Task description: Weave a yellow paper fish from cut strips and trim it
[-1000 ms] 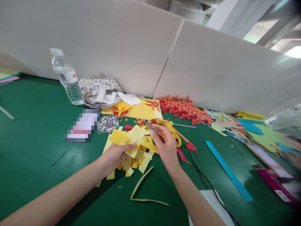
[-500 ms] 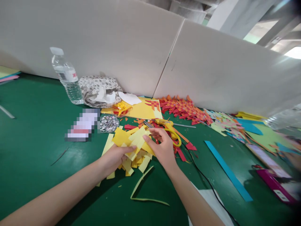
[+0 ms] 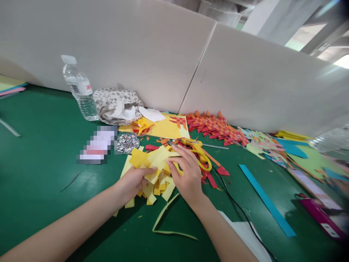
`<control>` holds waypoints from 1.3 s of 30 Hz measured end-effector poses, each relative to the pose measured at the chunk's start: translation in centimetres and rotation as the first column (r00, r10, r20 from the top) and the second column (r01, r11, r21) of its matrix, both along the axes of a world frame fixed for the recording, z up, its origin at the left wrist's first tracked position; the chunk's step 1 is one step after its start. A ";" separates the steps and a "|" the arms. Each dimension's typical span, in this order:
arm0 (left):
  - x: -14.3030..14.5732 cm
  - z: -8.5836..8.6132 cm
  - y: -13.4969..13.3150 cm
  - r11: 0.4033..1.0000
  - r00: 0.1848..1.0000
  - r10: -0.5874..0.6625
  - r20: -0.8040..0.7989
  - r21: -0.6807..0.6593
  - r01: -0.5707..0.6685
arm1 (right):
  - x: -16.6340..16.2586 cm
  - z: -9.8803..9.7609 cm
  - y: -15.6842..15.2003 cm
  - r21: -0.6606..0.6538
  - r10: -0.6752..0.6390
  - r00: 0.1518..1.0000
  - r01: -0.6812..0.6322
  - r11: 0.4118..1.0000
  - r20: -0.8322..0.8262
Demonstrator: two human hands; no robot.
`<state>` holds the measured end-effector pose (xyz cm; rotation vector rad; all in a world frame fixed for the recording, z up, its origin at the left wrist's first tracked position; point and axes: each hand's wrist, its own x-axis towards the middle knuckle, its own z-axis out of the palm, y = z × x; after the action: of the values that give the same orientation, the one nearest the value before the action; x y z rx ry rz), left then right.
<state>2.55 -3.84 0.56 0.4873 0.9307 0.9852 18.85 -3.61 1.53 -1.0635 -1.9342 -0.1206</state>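
My left hand (image 3: 135, 183) is closed on a woven paper piece (image 3: 155, 160) of pale and bright yellow strips, thumb on top. At its right end, my right hand (image 3: 188, 174) pinches the paper between thumb and fingers; the exact grip is partly hidden. Below the piece lies a heap of yellow paper strips (image 3: 160, 186) on the green table. Scissors with yellow handles (image 3: 208, 163) and a yellow glue gun (image 3: 201, 151) lie just beyond my right hand. A folded pale strip (image 3: 174, 231) rests nearer to me.
Behind stand a water bottle (image 3: 80, 91) and a patterned cloth pouch (image 3: 117, 103). A phone (image 3: 98, 145) and a bag of googly eyes (image 3: 128, 143) lie left. Red-orange woven fish (image 3: 215, 125) are piled by the partition. A blue strip (image 3: 267, 200) and black cable (image 3: 240, 207) lie right.
My right hand has turned, its fingers now stretched further over the right end of the yellow woven piece. My left hand keeps its hold. The view has shifted slightly.
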 end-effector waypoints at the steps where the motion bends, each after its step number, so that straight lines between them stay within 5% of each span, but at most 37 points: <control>1: 0.0 -0.2 0.1 1.000 1.000 0.009 0.009 0.005 -0.009 | 0.0 0.0 -0.1 0.027 0.022 0.999 -0.023 0.999 0.041; 10: -0.2 -0.6 0.6 0.997 0.993 0.075 0.089 -0.031 -0.072 | -0.9 -0.5 -0.9 -0.124 0.259 0.931 -0.234 0.964 0.257; 16: -0.2 -0.4 0.3 0.999 1.000 0.016 0.009 0.033 -0.017 | -1.0 -0.2 -1.3 -0.189 0.339 0.912 -0.300 0.935 0.231; 21: 0.1 0.0 -0.4 0.997 0.985 -0.026 -0.170 0.063 0.037 | -0.6 0.4 -1.1 -0.041 0.135 0.991 -0.136 0.990 -0.023; 26: 0.3 0.6 -0.9 0.983 0.950 -0.148 -0.275 0.064 0.172 | -0.3 0.3 -0.1 -0.225 -0.150 0.964 0.100 0.969 -0.221; 34: 0.1 0.4 -1.0 0.961 0.907 -0.243 -0.345 0.040 0.273 | -0.1 0.4 0.0 -0.310 -0.140 0.947 0.047 0.950 -0.288; 39: 0.2 0.4 -1.0 0.970 0.919 -0.218 -0.329 0.032 0.242 | 0.2 0.3 0.1 -0.127 -0.060 0.984 0.038 0.991 -0.170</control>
<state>2.71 -4.82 1.00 0.8191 1.1043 0.7366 19.00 -3.54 1.81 -1.1638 -1.7773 0.0631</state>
